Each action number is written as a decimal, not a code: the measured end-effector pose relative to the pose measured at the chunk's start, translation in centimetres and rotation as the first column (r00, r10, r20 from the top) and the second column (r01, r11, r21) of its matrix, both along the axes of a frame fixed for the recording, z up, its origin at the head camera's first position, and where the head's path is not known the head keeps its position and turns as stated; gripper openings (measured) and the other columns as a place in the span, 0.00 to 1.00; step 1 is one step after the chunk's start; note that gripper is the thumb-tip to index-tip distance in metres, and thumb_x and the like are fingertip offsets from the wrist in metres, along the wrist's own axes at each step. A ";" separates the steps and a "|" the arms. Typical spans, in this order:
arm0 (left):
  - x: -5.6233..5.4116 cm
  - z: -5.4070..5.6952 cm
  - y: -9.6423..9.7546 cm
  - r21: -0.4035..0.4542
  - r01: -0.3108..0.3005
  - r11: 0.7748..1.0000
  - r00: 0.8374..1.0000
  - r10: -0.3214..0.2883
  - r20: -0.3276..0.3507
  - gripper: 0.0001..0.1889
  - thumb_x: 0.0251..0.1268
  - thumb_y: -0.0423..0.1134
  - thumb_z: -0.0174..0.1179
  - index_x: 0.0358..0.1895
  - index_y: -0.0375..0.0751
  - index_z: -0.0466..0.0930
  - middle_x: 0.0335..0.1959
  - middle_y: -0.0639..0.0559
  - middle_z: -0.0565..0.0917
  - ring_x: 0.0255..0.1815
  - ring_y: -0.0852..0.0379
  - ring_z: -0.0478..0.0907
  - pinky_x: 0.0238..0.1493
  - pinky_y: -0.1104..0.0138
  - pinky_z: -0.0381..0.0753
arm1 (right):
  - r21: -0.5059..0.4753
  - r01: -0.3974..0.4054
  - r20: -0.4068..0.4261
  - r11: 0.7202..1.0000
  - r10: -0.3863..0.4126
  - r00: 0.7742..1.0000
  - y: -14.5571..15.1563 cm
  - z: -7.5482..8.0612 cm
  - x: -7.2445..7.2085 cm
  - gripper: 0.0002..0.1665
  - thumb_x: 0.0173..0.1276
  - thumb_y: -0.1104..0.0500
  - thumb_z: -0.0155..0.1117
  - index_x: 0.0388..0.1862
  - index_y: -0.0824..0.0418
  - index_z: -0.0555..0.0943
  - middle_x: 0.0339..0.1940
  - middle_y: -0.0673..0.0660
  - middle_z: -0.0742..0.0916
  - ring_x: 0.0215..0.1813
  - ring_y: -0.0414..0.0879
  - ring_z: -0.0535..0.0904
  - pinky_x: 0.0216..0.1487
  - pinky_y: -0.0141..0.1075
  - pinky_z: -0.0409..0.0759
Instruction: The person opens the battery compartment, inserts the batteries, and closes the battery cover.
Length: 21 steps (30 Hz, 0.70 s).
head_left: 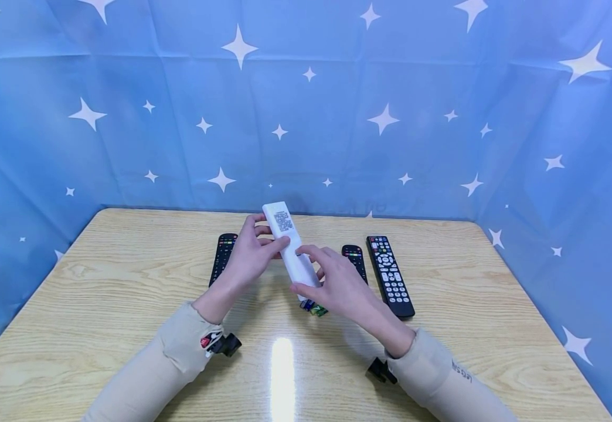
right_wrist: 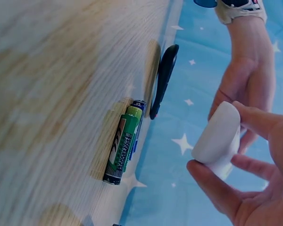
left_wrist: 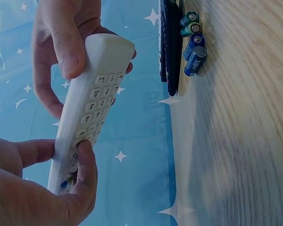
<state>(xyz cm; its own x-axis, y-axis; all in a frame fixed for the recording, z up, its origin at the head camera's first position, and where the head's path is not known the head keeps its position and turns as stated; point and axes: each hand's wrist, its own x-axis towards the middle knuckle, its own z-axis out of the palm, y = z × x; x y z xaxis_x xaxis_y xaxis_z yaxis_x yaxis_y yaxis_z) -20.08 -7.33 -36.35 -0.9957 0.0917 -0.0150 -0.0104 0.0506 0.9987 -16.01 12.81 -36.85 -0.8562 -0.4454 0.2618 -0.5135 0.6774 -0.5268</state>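
A white remote control (head_left: 291, 246) is held tilted above the table, its back with a printed square label facing up. My left hand (head_left: 245, 253) grips the far end between thumb and fingers. At the near end, my right hand (head_left: 342, 284) pinches the sides with thumb and fingers. Rows of buttons on the underside face show in the left wrist view, where left fingers (left_wrist: 86, 174) press against them. Several small green and blue batteries (left_wrist: 195, 61) lie side by side on the table beneath the remote.
A black remote (head_left: 223, 252) lies behind my left hand. Another black remote (head_left: 355, 258), partly hidden by my right hand, lies beside a longer black remote (head_left: 390, 278) with white buttons. A blue star-patterned cloth (head_left: 306, 117) hangs behind the wooden table (head_left: 126, 281).
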 end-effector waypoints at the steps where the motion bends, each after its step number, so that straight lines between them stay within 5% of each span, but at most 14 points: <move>1: 0.0 0.0 0.0 0.001 0.001 1.000 1.000 -0.001 0.002 0.35 0.71 0.32 0.66 0.74 0.37 0.56 0.57 0.36 0.77 0.51 0.43 0.84 0.51 0.51 0.85 | -0.001 0.001 -0.006 1.000 -0.001 1.000 0.0 0.0 0.0 0.34 0.63 0.47 0.79 0.65 0.53 0.77 0.46 0.56 0.84 0.33 0.41 0.80 0.28 0.32 0.79; 10: 0.2 0.0 0.2 0.028 0.009 1.000 1.000 -0.009 -0.006 0.34 0.69 0.28 0.66 0.73 0.36 0.57 0.55 0.36 0.78 0.50 0.41 0.84 0.45 0.58 0.88 | 0.014 0.007 -0.019 1.000 -0.007 1.000 -0.1 0.1 0.0 0.31 0.60 0.50 0.81 0.59 0.53 0.77 0.41 0.54 0.82 0.30 0.41 0.77 0.27 0.33 0.77; 21: 0.6 0.1 0.6 0.026 0.027 0.999 0.999 -0.026 -0.033 0.34 0.66 0.26 0.67 0.71 0.37 0.60 0.52 0.36 0.79 0.46 0.42 0.85 0.47 0.49 0.87 | 0.054 0.008 -0.014 0.999 -0.007 1.000 0.1 0.0 -0.1 0.29 0.59 0.53 0.81 0.53 0.53 0.74 0.39 0.55 0.79 0.33 0.43 0.74 0.29 0.34 0.76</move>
<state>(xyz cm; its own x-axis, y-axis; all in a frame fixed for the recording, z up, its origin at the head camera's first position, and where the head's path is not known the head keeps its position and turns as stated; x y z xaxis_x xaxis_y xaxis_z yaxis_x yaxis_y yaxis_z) -19.49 -6.71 -36.22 -0.9928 0.1176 0.0204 0.0233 0.0235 0.9995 -16.16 12.88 -36.89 -0.8561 -0.4525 0.2496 -0.5152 0.7085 -0.4824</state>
